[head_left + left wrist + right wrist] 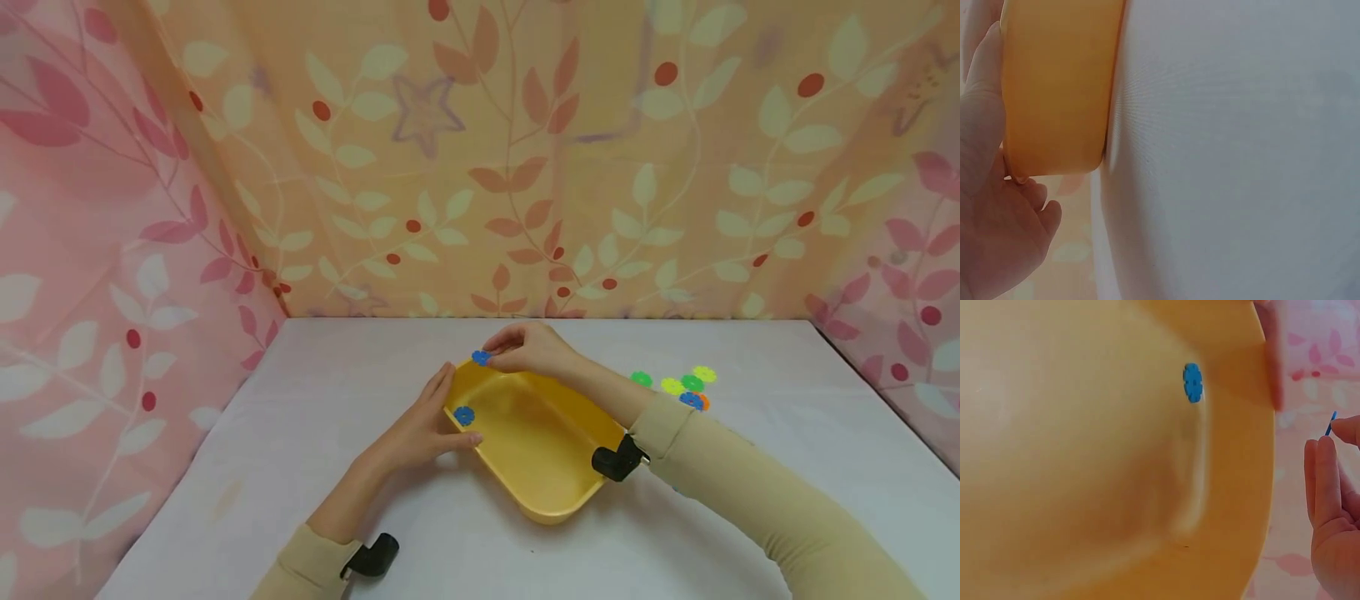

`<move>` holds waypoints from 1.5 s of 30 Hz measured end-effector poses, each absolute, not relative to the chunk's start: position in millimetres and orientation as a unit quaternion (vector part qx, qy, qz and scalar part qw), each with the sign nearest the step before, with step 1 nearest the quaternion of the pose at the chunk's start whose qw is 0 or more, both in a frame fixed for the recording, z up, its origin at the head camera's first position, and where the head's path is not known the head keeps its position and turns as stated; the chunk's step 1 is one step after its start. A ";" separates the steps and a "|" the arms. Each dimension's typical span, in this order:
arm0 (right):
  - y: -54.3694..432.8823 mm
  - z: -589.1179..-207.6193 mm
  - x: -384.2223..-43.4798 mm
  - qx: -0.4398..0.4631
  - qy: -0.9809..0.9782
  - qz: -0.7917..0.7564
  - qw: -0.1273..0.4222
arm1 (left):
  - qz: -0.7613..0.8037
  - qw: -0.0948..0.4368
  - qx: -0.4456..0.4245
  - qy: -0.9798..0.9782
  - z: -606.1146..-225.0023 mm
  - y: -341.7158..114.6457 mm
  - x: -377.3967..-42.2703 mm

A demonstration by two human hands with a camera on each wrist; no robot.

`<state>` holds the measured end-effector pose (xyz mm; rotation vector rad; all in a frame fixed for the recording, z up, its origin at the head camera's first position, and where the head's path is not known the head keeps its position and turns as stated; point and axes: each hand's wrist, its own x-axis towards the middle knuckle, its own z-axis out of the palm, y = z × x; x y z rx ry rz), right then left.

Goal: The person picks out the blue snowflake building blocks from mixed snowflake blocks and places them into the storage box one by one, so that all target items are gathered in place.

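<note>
A yellow plastic basin (540,433) sits at an angle on the white table. My left hand (420,429) grips its left corner, thumb over the near rim and fingers along the outer wall; in the left wrist view the hand (997,187) is against the amber-looking side. Between thumb and fingers my right hand (534,348) pinches a blue snowflake disc (481,357) above the basin's far rim. Seen edge-on in the right wrist view, that disc (1331,423) is a thin sliver. Another blue snowflake disc (464,416) lies inside the basin near my left hand.
To the right of the basin, beyond my right forearm, several snowflake discs lie on the table: green (641,379), yellow (704,374), blue (691,401) and orange. Leaf-patterned curtains (510,167) enclose the back and sides of the table (337,358).
</note>
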<state>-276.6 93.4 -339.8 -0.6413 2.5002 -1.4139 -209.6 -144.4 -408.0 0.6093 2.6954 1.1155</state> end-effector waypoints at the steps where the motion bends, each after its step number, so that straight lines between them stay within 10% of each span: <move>1: 91.8 -341.4 -277.5 -0.215 0.846 -0.477 0.102 | 0.374 0.081 0.204 0.901 -408.0 -143.8 -209.8; 45: 73.7 -395.7 -291.5 -0.297 0.892 -0.315 0.129 | 0.365 0.068 0.198 0.907 -408.3 -142.4 -206.5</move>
